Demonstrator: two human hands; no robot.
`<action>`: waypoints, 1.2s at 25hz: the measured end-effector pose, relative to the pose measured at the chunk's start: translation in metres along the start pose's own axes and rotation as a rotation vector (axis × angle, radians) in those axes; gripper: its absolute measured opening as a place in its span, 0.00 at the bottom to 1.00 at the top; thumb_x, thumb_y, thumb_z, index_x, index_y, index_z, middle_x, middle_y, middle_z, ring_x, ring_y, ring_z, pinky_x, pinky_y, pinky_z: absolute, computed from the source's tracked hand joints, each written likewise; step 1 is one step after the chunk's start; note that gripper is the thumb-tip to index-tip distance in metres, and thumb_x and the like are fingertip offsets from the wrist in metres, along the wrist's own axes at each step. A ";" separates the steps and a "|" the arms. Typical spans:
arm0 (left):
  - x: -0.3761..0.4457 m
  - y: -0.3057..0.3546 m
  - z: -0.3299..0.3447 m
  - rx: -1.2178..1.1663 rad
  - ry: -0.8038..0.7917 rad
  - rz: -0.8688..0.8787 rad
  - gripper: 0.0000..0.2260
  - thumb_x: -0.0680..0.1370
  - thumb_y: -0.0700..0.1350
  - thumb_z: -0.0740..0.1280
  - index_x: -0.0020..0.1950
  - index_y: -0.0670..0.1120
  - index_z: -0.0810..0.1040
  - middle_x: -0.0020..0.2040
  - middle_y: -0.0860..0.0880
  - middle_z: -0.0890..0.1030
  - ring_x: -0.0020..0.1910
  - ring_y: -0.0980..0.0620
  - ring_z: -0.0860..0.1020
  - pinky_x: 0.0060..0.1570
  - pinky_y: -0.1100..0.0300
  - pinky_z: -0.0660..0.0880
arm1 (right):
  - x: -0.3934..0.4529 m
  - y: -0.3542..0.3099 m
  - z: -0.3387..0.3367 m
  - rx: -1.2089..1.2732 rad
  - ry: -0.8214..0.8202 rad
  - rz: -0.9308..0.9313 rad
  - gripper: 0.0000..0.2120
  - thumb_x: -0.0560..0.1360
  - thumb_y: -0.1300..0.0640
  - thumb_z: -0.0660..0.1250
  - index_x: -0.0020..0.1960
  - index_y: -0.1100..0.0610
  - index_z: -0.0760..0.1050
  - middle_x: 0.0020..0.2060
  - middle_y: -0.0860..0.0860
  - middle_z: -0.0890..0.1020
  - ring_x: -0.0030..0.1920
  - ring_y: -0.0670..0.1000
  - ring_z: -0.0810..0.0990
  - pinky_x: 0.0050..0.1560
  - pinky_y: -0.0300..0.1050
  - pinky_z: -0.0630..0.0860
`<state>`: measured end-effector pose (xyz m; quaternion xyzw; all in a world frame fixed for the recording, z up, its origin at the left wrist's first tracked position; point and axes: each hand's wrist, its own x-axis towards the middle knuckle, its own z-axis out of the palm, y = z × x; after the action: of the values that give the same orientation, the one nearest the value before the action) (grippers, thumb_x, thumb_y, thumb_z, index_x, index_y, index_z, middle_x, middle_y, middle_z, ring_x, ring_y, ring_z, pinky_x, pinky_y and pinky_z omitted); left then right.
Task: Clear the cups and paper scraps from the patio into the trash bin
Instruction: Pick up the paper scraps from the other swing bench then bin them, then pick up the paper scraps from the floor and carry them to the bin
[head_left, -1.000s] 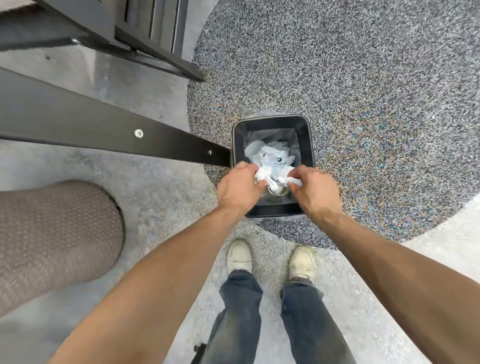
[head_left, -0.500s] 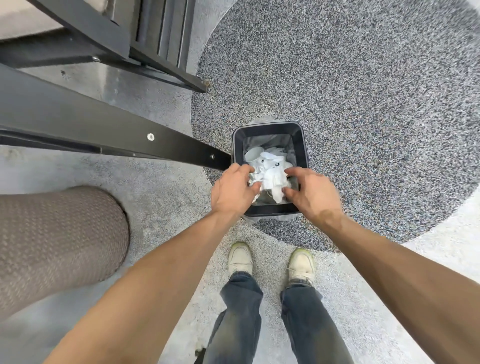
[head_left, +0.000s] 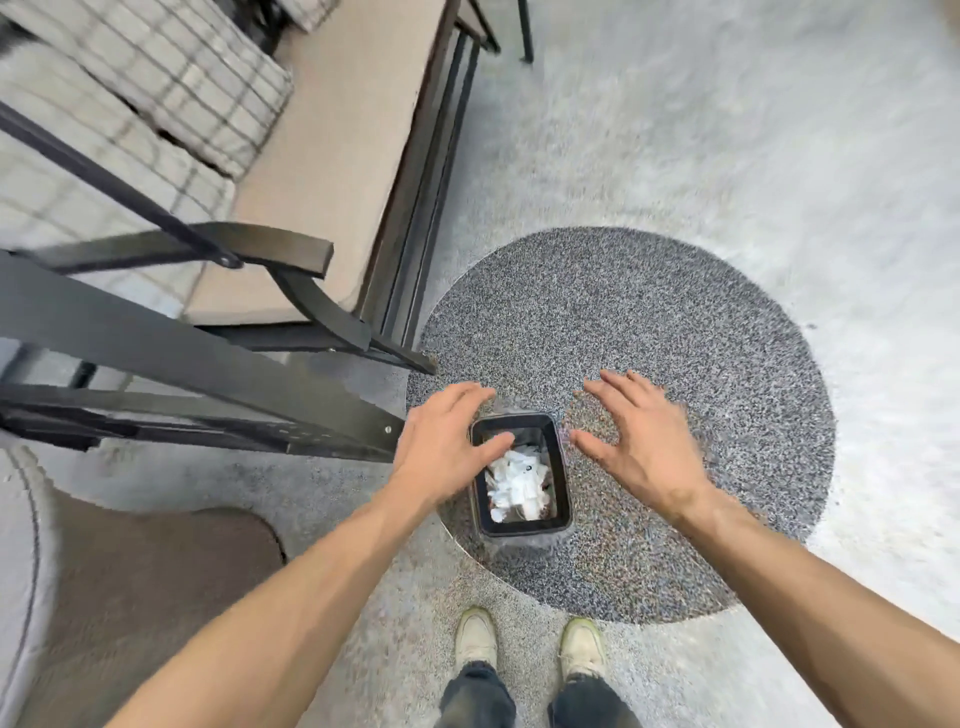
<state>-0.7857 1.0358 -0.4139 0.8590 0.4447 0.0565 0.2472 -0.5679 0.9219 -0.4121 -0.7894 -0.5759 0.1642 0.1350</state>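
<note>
Trash bin (head_left: 563, 470): stands on the round grey mat (head_left: 675, 332), white paper scraps (head_left: 514, 480) inside. Your left hand (head_left: 441, 447) and right hand (head_left: 636, 441) hover above it, each grip wide and holding nothing.

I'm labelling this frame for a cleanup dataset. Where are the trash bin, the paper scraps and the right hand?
trash bin (head_left: 563, 467): head view, on its right rim.
paper scraps (head_left: 514, 480): head view, middle of the white pile inside the bin.
right hand (head_left: 641, 447): head view, back of the open hand.
</note>
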 end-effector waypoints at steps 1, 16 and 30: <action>-0.005 0.013 -0.024 -0.006 0.033 0.024 0.28 0.74 0.64 0.66 0.71 0.57 0.69 0.71 0.57 0.69 0.69 0.57 0.66 0.71 0.51 0.62 | -0.005 -0.010 -0.026 0.005 0.030 0.005 0.32 0.72 0.33 0.59 0.73 0.44 0.60 0.74 0.48 0.62 0.75 0.51 0.55 0.71 0.57 0.49; -0.013 0.204 -0.171 0.115 0.018 0.630 0.40 0.68 0.76 0.58 0.76 0.65 0.51 0.79 0.58 0.51 0.78 0.57 0.44 0.75 0.42 0.42 | -0.149 -0.016 -0.229 0.012 0.449 0.285 0.35 0.71 0.32 0.63 0.74 0.41 0.59 0.76 0.48 0.58 0.76 0.51 0.51 0.73 0.60 0.49; -0.185 0.607 0.033 -0.005 -0.403 1.543 0.40 0.69 0.73 0.61 0.77 0.61 0.55 0.79 0.57 0.55 0.78 0.53 0.49 0.75 0.44 0.45 | -0.577 0.114 -0.264 -0.167 0.855 1.215 0.35 0.69 0.31 0.61 0.73 0.40 0.60 0.76 0.48 0.60 0.77 0.52 0.49 0.73 0.56 0.53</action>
<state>-0.4385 0.5841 -0.1317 0.9175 -0.3290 0.0562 0.2162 -0.5232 0.3309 -0.1582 -0.9712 0.0537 -0.1556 0.1725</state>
